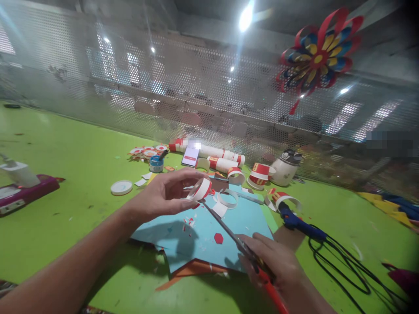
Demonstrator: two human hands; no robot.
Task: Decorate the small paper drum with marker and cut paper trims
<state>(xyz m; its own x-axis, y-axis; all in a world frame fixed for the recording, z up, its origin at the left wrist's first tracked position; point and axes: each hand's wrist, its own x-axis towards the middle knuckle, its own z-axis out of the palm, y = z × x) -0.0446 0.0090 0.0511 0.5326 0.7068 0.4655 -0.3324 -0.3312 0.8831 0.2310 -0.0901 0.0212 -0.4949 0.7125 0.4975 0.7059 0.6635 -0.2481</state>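
Observation:
My left hand [157, 196] pinches a red-and-white paper ring [203, 190] between thumb and fingers, above a light-blue paper sheet [150, 229]. At the lower right, my right hand [278, 261] is closed around the red handles of a pair of scissors [225, 226]. The blades point up and left, their tips close to the ring's lower edge; whether they touch it I cannot tell. A red paper hexagon [218, 238] and small red and white scraps [188, 224] lie on the sheet. Beyond the blades rests a white paper ring [228, 205].
On the green table, a blue glue gun [299, 222] with a looped black cable lies right. Behind are red-and-white cups [259, 176], a penguin-like container [286, 168], a phone [190, 155] and a blue paint jar [156, 164]. A white lid [121, 187] and purple power strip [46, 187] lie left.

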